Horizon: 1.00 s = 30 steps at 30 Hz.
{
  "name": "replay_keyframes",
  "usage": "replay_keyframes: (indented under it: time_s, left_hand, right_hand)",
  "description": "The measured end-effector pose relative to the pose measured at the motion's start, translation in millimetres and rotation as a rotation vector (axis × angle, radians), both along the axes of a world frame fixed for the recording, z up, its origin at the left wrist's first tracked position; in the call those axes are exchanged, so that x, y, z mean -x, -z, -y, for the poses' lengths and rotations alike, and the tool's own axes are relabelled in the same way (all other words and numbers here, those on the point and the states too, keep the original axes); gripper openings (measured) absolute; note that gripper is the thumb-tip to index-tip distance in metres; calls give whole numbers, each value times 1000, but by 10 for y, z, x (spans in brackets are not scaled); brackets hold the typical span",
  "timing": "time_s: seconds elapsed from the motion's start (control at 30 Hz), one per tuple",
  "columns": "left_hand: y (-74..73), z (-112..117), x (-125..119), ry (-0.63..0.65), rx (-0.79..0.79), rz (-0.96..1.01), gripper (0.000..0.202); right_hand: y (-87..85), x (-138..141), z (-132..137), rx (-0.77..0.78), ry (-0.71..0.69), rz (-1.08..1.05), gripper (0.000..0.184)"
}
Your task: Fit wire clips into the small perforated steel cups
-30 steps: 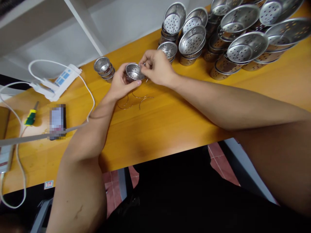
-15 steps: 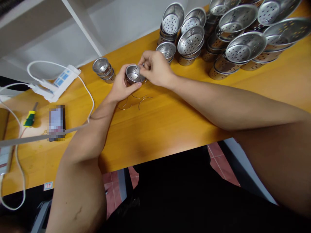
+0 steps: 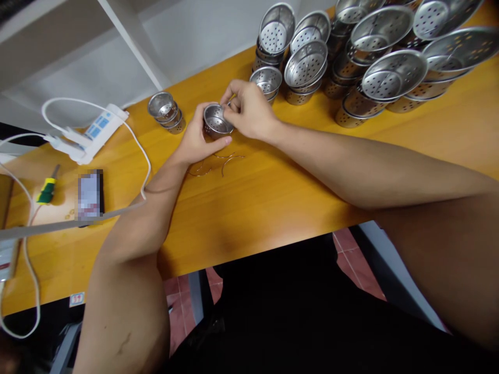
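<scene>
- Yellow-brown wooden table bore thin, curved metal wires near both hands.
- Left hand gripped a small, round, perforated silver metal cup over the table.
- Right hand bent its fingers at the cup's rim; whether they pinched anything, I couldn't tell.
</scene>
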<state>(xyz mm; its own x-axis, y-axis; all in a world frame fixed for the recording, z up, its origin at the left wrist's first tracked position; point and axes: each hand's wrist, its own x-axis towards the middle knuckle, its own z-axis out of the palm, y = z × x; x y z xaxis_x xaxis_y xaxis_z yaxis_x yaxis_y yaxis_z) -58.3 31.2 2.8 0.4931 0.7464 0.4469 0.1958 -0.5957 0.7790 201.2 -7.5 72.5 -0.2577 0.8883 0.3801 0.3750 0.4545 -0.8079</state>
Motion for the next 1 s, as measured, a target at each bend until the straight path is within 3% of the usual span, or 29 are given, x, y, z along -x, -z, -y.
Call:
replay_keyframes:
  time_s: [0.1,0.27,0.5,0.57,0.77,1.0]
  left_hand:
    - [-34,49,-51,-36,-10,-6,127]
    - [-24,32,-83,-73,6,46,112]
    - [95,-24,-71,-72,176,187,96]
    - [96,-13,-82,-61,193,198,97]
    - [-37,51,-93,2,153,200,88]
    - [-293,206,-223,53,120,145,78]
  right_hand:
    - [-45,27,50,15,0,-5,32]
    - [-164,48,70,83,-73,-102,38]
    - [-257,-168,10,200,-464,-213,13]
    - [-261,-211,-1,250,-520,-213,24]
    - [-273,-163,23,322,-483,-218,55]
    - [-236,-46,37,318,-433,-283,57]
